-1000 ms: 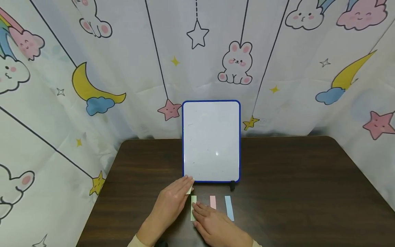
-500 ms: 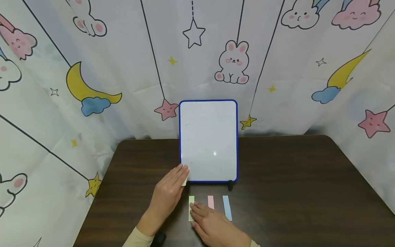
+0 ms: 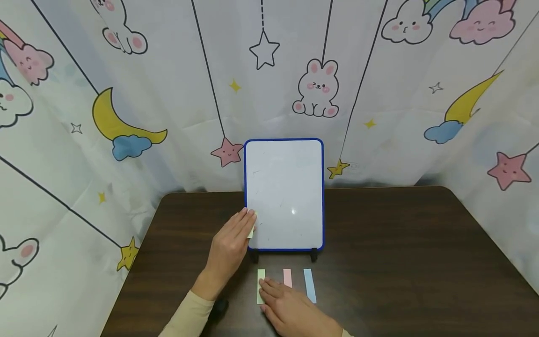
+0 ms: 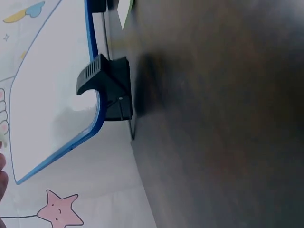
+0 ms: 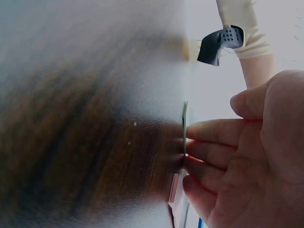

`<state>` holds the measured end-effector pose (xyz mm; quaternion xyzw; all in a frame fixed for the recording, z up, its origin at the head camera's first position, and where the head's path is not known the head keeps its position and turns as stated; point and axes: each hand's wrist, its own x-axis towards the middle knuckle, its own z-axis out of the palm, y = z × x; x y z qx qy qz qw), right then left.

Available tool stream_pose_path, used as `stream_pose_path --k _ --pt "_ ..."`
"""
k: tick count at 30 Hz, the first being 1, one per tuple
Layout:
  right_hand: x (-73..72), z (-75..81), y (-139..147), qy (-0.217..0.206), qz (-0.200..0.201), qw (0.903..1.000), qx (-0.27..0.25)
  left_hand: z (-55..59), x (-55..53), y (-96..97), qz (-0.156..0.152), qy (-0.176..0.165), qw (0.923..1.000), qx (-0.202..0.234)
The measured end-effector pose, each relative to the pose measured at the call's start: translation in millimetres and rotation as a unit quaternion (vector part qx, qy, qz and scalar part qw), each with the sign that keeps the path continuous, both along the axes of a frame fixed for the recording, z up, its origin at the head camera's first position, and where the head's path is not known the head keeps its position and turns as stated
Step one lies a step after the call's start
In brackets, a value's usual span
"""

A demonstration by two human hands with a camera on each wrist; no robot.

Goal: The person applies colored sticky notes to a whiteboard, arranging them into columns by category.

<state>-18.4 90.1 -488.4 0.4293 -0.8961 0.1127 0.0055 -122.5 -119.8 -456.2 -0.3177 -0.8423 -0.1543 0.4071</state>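
Observation:
My left hand (image 3: 229,243) is raised at the lower left of the blue-framed whiteboard (image 3: 286,187), holding a pale yellow-green sticky note (image 3: 251,232) at its fingertips. Fingers cover most of that note, and whether it touches the board I cannot tell. In the left wrist view only some fingertips (image 4: 2,178) show, at the left edge. My right hand (image 3: 296,306) rests its extended fingers on a pad of light green sticky notes (image 3: 261,275) on the table. From the right wrist view, this thin pad (image 5: 185,133) appears edge-on against the fingertips.
Pink (image 3: 287,276) and blue (image 3: 309,285) sticky note strips lie right of the green pad, the pink one partly under my right hand. Black stand feet (image 4: 116,88) hold the board's lower edge on the dark wooden table (image 3: 400,248). A cartoon-printed curtain (image 3: 189,93) surrounds it.
My left hand has moved up with the note, from the board's lower left corner to higher along its left edge. The right hand has stayed on the green pad.

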Motion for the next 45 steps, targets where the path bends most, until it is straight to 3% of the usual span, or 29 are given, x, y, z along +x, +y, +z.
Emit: stream_pose_path --k 15,28,38,45 --pt "-1.8 0.1 -1.6 -0.017 -0.001 0.9998 0.001 3.1 -34.8 4.3 0.023 0.002 0.9996 0.018" --pt "-2.1 0.7 -1.5 -0.034 -0.007 0.9994 0.0 0.0 -61.7 8.7 0.022 0.039 0.9982 0.041" --pt "-2.0 -0.4 -0.4 -0.031 -0.002 0.9995 -0.007 -3.6 -76.5 15.8 0.033 0.066 0.9952 0.064" --pt "-2.5 -2.3 -0.3 -0.019 0.0 0.9998 -0.006 -1.1 -86.0 16.3 0.034 0.068 0.9958 0.052"
